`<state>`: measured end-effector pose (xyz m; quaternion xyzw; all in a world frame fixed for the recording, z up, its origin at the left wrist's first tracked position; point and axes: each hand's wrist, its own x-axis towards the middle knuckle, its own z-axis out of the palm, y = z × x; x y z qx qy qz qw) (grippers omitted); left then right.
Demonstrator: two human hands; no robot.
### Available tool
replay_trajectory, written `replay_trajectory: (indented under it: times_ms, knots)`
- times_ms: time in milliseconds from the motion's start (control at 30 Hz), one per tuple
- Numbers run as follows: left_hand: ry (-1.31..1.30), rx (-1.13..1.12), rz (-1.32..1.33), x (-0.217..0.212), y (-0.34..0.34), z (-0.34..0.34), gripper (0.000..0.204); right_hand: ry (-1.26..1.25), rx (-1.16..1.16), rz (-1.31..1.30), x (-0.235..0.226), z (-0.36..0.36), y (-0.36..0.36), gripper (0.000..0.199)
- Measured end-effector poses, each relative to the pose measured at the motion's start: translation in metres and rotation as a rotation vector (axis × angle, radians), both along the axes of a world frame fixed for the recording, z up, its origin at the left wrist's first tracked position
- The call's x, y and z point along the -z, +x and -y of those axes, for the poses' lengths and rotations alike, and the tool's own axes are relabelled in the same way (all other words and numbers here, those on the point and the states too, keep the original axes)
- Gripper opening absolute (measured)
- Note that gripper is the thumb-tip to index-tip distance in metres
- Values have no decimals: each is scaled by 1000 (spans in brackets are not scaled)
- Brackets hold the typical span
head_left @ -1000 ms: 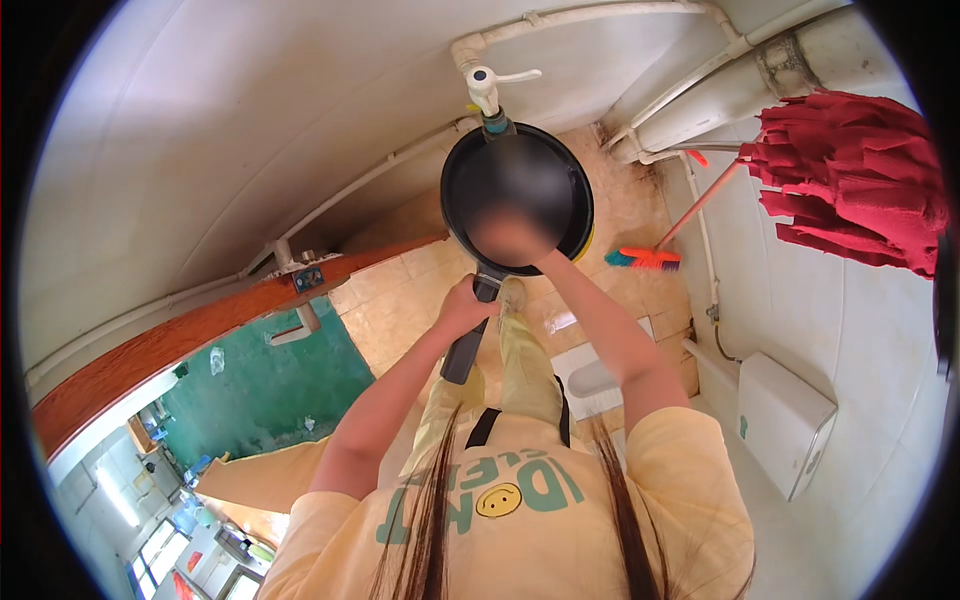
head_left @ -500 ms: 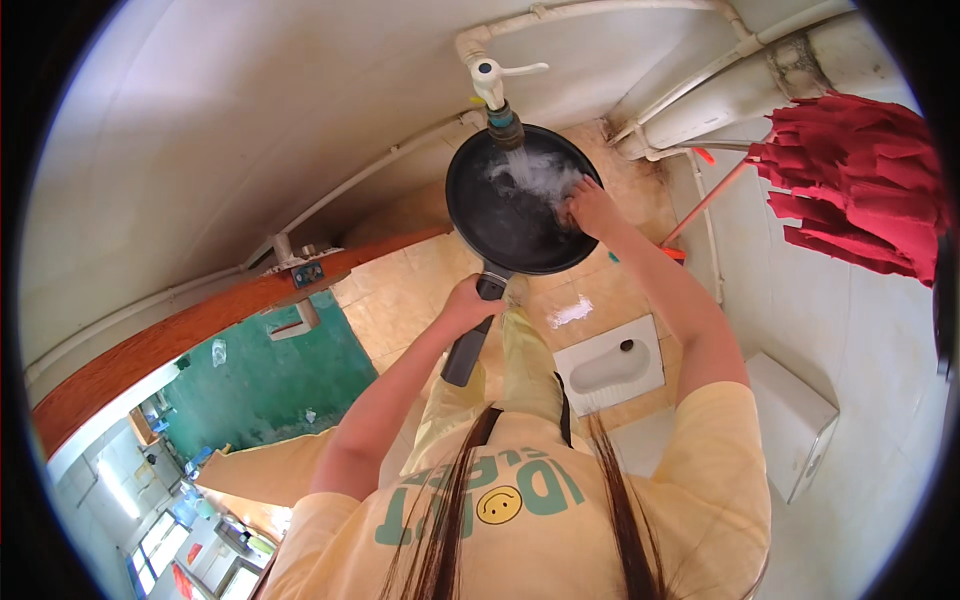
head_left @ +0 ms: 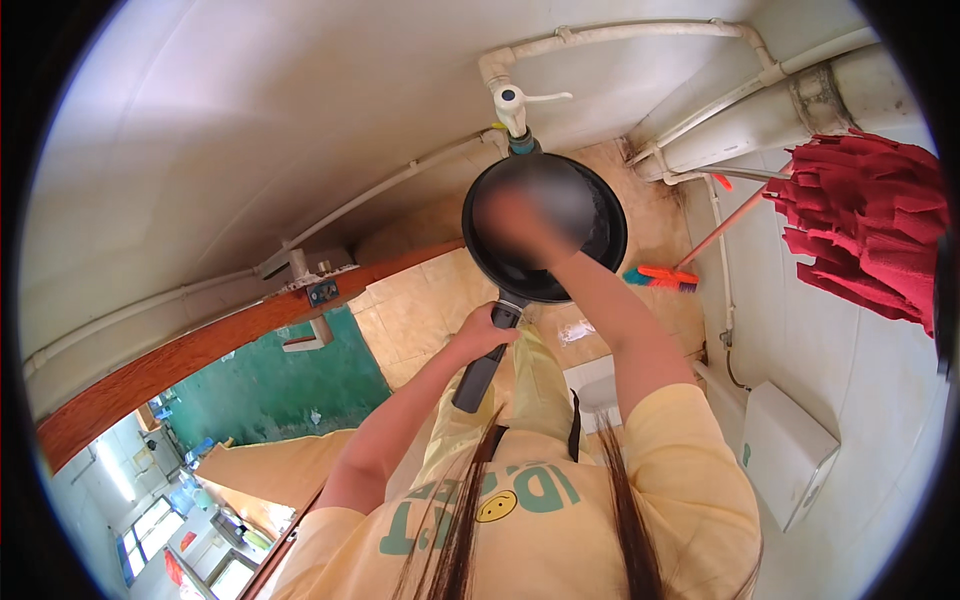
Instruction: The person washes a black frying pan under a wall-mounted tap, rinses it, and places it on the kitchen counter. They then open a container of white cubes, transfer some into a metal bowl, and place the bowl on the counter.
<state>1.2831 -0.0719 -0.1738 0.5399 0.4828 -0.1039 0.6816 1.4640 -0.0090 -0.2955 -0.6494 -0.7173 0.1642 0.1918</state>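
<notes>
In the head view, the round black frying pan (head_left: 596,222) is under the white plastic lever tap (head_left: 511,104), above the tan tiled floor (head_left: 425,310). The left hand (head_left: 482,334) is closed around the pan's long dark-grey handle (head_left: 480,380). The right hand (head_left: 512,225) is inside the pan, too blurred to tell its grip. With only one hand supporting it, hard downward pressure could tip the pan, and a wet grip might slip.

A blur covers the right hand (head_left: 520,225) and much of the inside of the black pan (head_left: 604,240), so their contact cannot be told. The right arm (head_left: 632,325) partly hides a white floor fixture (head_left: 590,382); the dark rim crops the red mop (head_left: 862,222); lower-left clutter (head_left: 195,490) is too small to identify.
</notes>
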Motion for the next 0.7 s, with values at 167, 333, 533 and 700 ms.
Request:
replay_trajectory:
  times_ms: [167,333,533,700]
  knots:
    - [-148,-106,22,-3,4,-3,30,-170,354,-59,65,16,69,38]
    - [-121,-134,-17,-2,9,-8,27,-549,74,217,3,65,79,44]
    - [-73,-49,21,10,13,-2,29,-320,-142,-36,-14,61,23,38]
    - [-183,-90,-13,-8,15,2,29,-394,43,-3,26,18,30,36]
